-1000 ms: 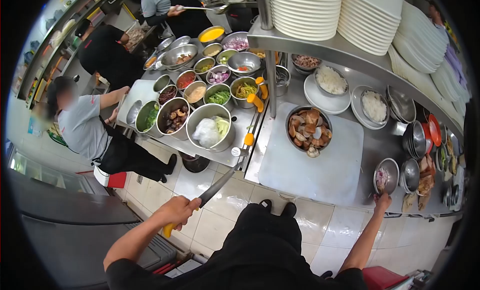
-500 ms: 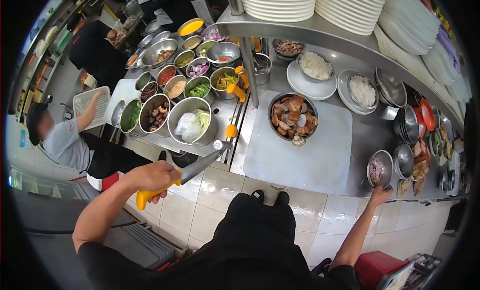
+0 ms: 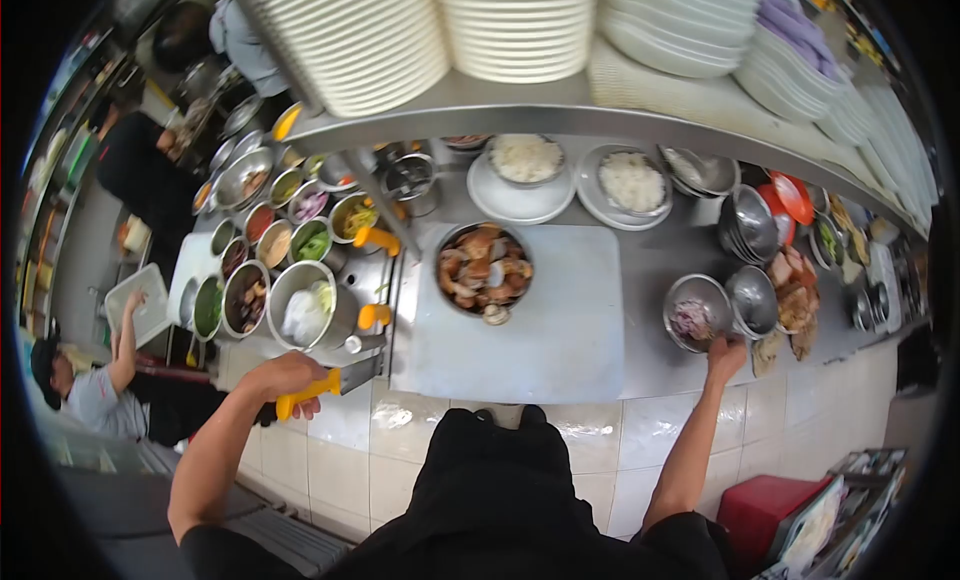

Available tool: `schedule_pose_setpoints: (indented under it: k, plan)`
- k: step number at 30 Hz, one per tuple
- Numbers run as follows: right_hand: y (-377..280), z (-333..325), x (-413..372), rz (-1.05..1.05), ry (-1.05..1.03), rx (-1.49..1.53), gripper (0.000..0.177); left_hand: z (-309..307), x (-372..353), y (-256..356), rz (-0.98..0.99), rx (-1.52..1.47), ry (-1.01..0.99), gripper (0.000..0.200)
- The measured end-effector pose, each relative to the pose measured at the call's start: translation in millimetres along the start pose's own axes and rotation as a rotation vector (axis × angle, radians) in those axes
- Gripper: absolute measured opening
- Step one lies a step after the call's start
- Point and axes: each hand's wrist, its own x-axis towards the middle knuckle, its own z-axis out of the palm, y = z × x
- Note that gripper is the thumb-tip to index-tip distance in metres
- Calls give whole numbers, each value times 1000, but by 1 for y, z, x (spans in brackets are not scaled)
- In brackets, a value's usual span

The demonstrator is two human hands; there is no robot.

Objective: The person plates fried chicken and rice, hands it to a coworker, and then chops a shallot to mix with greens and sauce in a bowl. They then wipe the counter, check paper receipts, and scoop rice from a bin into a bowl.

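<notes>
My left hand (image 3: 283,382) is wrapped around the yellow handle of a knife (image 3: 361,374), held out at the counter's front edge, left of the white cutting board (image 3: 520,350). My right hand (image 3: 727,360) grips the near rim of a steel bowl (image 3: 683,291) with chopped red onion (image 3: 692,321) in it, on the counter right of the board. The fingers under that rim are partly hidden. A steel bowl of clams (image 3: 485,270) sits on the far left part of the board, with one clam (image 3: 496,315) at its near rim.
Steel pots of cut vegetables (image 3: 318,310) stand at left, beside more yellow handles (image 3: 376,242). Behind the board are bowls of rice (image 3: 630,180) on plates. A shelf (image 3: 480,105) with stacked plates overhangs the counter. Co-workers (image 3: 100,380) are at left.
My view has turned, so the counter appears further left. The knife has lowered and its blade points more level to the right. My right hand remains on the onion bowl.
</notes>
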Motion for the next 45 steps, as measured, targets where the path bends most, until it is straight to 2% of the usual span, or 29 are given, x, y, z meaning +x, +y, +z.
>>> schedule_pose_setpoints:
  k: [1,3,4,5,7,9,11,12,13,15,17,19,21,22,23,24,25,27,29,33,34,35,36,37,39,41,43,44,45]
  plan:
    - [20,13,7,55,-28,53,20,-2,5,2,119,-93,24,34]
    - [30,17,10,15,-37,60,21,-1,-4,14,217,-49,272,32]
    - [-2,-4,6,82,-110,166,21,0,-2,10,214,-86,327,33]
    - [17,7,9,70,-127,117,21,4,-1,6,211,-125,382,34]
    - [-22,-20,2,139,-210,349,21,24,-12,13,264,-60,540,34]
    - [-33,-28,1,209,-260,391,19,39,-8,8,258,-132,579,29]
    - [-38,-31,0,218,-252,415,18,40,10,-19,431,239,832,23]
    - [-40,-31,0,225,-248,443,18,34,14,-23,355,59,722,20]
    - [-37,-28,0,227,-242,436,18,33,14,-24,360,60,715,20]
    - [-30,-25,4,211,-232,485,17,30,-2,-7,498,330,877,19]
    - [-34,-30,5,227,-220,489,17,34,-18,9,506,390,970,17]
    - [-42,-32,6,205,-250,366,18,28,-23,7,488,436,981,16]
    - [-31,-30,5,188,-249,298,21,5,-38,-1,437,335,886,16]
    - [-18,-21,8,133,-259,254,22,-3,-48,-10,430,241,930,17]
    - [-33,-32,7,130,-307,221,25,-14,-60,-11,284,418,937,17]
    - [-38,-35,7,192,-325,173,25,-16,-75,2,300,450,911,18]
    - [-16,-19,10,166,-303,113,25,-14,-83,10,427,510,948,20]
    - [-1,-8,13,146,-298,170,26,-4,-92,32,421,537,907,19]
    - [0,-5,9,140,-262,316,25,8,-77,37,410,545,883,17]
    - [5,-2,8,111,-289,275,25,28,-1,27,288,507,769,16]
    - [24,8,11,39,-261,248,27,33,14,22,300,493,778,18]
    - [33,16,10,-145,-145,214,28,36,29,18,290,540,756,22]
    - [48,25,13,-50,-221,287,28,39,44,10,315,505,779,23]
    - [49,23,14,-79,-233,155,27,40,44,8,373,460,820,20]
    - [75,37,17,-34,-216,188,27,25,28,8,418,331,973,26]
    - [77,38,17,-24,-182,137,30,-21,24,1,314,112,973,29]
    - [71,34,18,27,-172,106,33,-78,44,-21,402,-54,1174,26]
    - [67,34,15,76,-181,128,34,-111,57,-29,340,-389,1079,28]
    - [73,37,16,-13,-119,110,34,-150,94,-55,402,-603,1073,32]
